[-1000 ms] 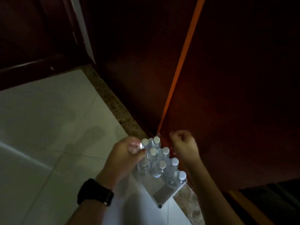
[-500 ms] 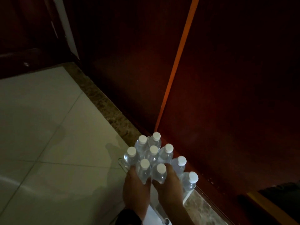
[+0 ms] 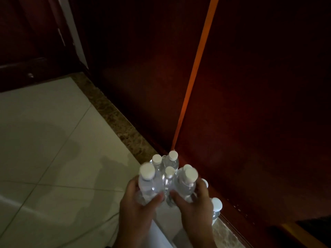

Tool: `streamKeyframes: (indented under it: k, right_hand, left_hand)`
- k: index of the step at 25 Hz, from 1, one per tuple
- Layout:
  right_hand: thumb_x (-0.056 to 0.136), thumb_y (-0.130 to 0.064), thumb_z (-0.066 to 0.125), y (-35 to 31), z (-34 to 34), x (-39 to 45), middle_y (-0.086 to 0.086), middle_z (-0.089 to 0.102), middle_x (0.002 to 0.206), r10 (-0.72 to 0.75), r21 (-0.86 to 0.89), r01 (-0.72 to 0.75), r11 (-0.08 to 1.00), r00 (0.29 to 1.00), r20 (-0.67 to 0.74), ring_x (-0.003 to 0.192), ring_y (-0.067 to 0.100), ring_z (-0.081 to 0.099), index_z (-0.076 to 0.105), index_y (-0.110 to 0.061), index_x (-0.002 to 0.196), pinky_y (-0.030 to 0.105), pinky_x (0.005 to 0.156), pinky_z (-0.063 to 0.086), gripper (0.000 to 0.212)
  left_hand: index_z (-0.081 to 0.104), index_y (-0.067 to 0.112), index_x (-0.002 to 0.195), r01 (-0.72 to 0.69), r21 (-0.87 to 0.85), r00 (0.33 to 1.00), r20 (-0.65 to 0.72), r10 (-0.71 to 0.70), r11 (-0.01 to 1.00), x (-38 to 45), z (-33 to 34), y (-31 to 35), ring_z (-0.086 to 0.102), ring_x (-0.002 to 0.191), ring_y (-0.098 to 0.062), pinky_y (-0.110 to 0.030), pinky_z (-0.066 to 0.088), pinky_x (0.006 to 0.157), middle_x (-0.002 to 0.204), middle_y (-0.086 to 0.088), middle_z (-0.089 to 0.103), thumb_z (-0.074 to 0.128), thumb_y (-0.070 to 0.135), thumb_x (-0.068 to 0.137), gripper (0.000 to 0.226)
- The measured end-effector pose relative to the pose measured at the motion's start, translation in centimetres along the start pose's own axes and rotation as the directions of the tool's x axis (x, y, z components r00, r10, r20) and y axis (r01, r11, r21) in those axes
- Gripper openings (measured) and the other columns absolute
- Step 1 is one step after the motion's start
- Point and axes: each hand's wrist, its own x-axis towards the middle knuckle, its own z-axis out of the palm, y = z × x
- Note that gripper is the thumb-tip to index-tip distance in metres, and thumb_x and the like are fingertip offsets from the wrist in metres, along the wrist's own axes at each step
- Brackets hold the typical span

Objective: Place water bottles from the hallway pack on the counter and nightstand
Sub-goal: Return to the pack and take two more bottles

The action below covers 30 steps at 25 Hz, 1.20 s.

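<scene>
A pack of clear water bottles [image 3: 169,162] with white caps stands on the tiled floor against a dark red wooden wall. My left hand [image 3: 138,213] is wrapped around one bottle [image 3: 147,183], raised above the others. My right hand [image 3: 193,210] grips a second bottle [image 3: 187,185], also raised. Both lifted bottles look blurred. Two more capped bottles [image 3: 215,205] show just right of my right hand. The lower part of the pack is hidden behind my hands.
Pale floor tiles [image 3: 44,140] spread to the left, edged by a brown speckled stone strip [image 3: 114,119]. A dark red wooden wall [image 3: 250,104] with an orange vertical strip [image 3: 193,77] rises on the right. A door frame [image 3: 71,29] stands at the far left corner.
Both hands moved from the pack's far end to its near side, closed on a bottle each, and raised the two bottles out of the pack toward the camera.
</scene>
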Motion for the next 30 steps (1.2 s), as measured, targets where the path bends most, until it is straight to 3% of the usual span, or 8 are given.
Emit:
streamKeyframes:
  k: [3,8,13,16,18,22,27,30]
  right_hand:
    - [0.06,-0.012,0.087,-7.3,-1.8,1.2,0.006,0.075,0.1,-0.071,0.208,0.061,0.976,0.997,0.041,0.09,0.02,0.073,0.064,-0.018,0.107,0.041,0.08,0.059,0.053]
    - [0.066,-0.002,0.076,-25.1,-5.3,0.5,0.005,0.071,0.082,-0.099,0.455,0.004,0.89,0.978,0.185,0.074,0.018,0.067,0.062,-0.007,0.102,0.028,0.068,0.057,0.039]
    - [0.07,-0.035,0.081,-44.3,-10.8,-2.7,0.022,0.07,0.088,0.087,0.423,-0.281,0.861,0.902,0.423,0.078,0.037,0.068,0.068,-0.003,0.102,0.058,0.076,0.058,0.048]
    - [0.06,-0.056,0.081,-56.4,-15.2,-4.7,0.025,0.073,0.094,0.187,0.364,-0.453,0.814,0.797,0.574,0.077,0.035,0.072,0.066,0.002,0.111,0.042,0.066,0.06,0.078]
    - [0.069,-0.061,0.072,-64.1,-18.5,-6.3,0.017,0.077,0.1,0.232,0.35,-0.535,0.769,0.743,0.627,0.087,0.031,0.075,0.065,-0.006,0.118,0.043,0.071,0.06,0.073]
    - [0.087,-0.064,0.048,-77.9,-25.4,-10.2,0.02,0.073,0.117,0.248,0.378,-0.534,0.756,0.768,0.591,0.107,0.04,0.07,0.058,-0.01,0.128,0.061,0.092,0.053,0.068]
    - [0.094,-0.042,0.047,-90.0,-33.9,-13.9,0.025,0.076,0.1,0.226,0.437,-0.475,0.764,0.831,0.508,0.09,0.038,0.075,0.069,-0.002,0.106,0.046,0.066,0.063,0.048]
    - [0.082,-0.045,0.062,-93.0,-37.9,-15.9,0.027,0.072,0.113,0.213,0.482,-0.357,0.8,0.92,0.329,0.105,0.046,0.068,0.065,-0.004,0.118,0.059,0.092,0.054,0.055]
  left_hand:
    - [0.075,0.023,0.101,0.032,-0.401,0.996,0.085,0.003,0.916,1.0,-1.0,8.2,0.075,0.085,-0.019,-0.032,0.061,0.073,0.094,-0.004,0.079,0.085,0.021,0.062,0.04]
    - [0.071,0.012,0.113,0.414,-0.556,0.902,0.356,-0.243,0.721,1.0,-4.0,25.5,0.065,0.074,-0.025,-0.04,0.054,0.071,0.088,-0.009,0.069,0.059,0.032,0.084,0.037]
    - [0.074,0.016,0.095,0.525,-0.549,0.829,0.502,-0.246,0.65,-0.9,-6.5,43.8,0.07,0.07,-0.024,-0.042,0.057,0.062,0.09,-0.01,0.073,0.086,0.043,0.057,0.049]
    - [0.071,0.014,0.099,0.549,-0.506,0.804,0.537,-0.256,0.665,-3.6,-7.7,56.1,0.07,0.078,-0.026,-0.047,0.051,0.077,0.089,-0.01,0.071,0.068,0.05,0.081,0.04]
    - [0.074,0.018,0.104,0.534,-0.461,0.807,0.528,-0.265,0.709,-5.5,-8.5,65.0,0.07,0.083,-0.024,-0.045,0.05,0.078,0.094,-0.009,0.072,0.068,0.06,0.076,0.051]
    - [0.057,0.009,0.126,0.596,-0.456,0.739,0.635,-0.227,0.661,-8.9,-8.8,81.3,0.05,0.086,-0.017,-0.04,0.048,0.08,0.105,-0.005,0.048,0.063,0.053,0.084,0.06]
    - [0.077,0.001,0.094,0.626,-0.352,0.609,0.778,-0.155,0.696,-13.7,-7.1,93.2,0.07,0.068,-0.027,-0.039,0.059,0.062,0.085,-0.019,0.07,0.09,0.038,0.05,0.059]
    - [0.076,-0.003,0.089,0.657,-0.301,0.467,0.882,-0.061,0.691,-15.6,-5.5,97.5,0.069,0.061,-0.028,-0.036,0.059,0.054,0.075,-0.021,0.068,0.094,0.031,0.037,0.065]
